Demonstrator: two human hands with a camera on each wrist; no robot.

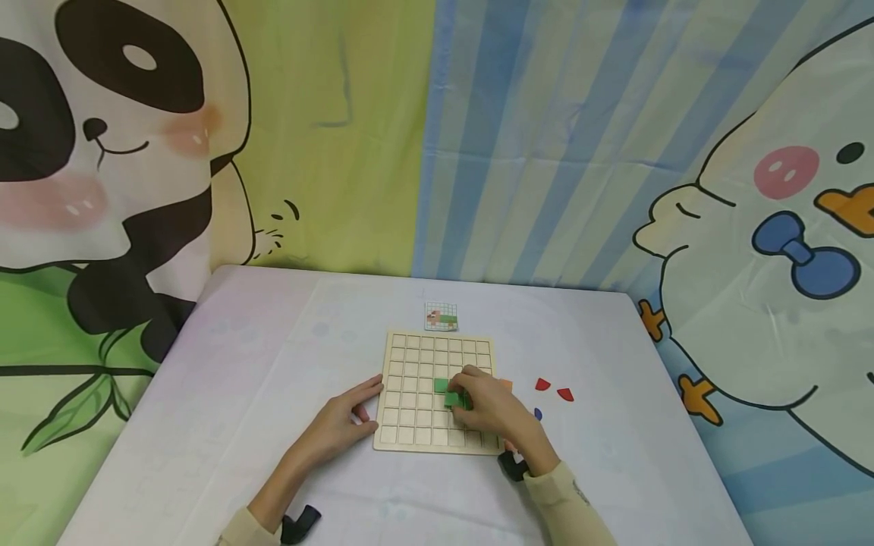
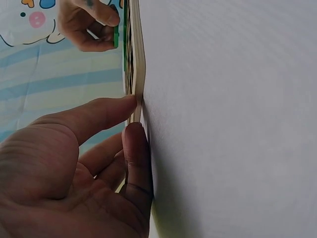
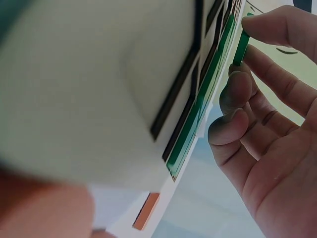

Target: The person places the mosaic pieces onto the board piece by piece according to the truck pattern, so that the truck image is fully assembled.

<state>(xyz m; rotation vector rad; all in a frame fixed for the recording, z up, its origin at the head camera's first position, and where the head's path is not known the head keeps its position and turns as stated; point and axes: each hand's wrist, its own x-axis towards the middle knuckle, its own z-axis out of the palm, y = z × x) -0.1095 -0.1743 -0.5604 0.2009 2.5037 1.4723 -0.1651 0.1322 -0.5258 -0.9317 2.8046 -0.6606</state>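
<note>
One green tile [image 3: 241, 48] is pinched in my right hand's [image 1: 488, 400] fingers over the grid board [image 1: 410, 394]. My left hand [image 1: 334, 419], fingers parted, touches the board's left edge, presumably bracing it.

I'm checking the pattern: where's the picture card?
In the head view, the picture card lies past the far edge of the grid board, beyond and left of the red pieces.

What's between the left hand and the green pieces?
Just the wooden board, its squares there empty, from the left hand to the green pieces. The head view shows this.
</note>
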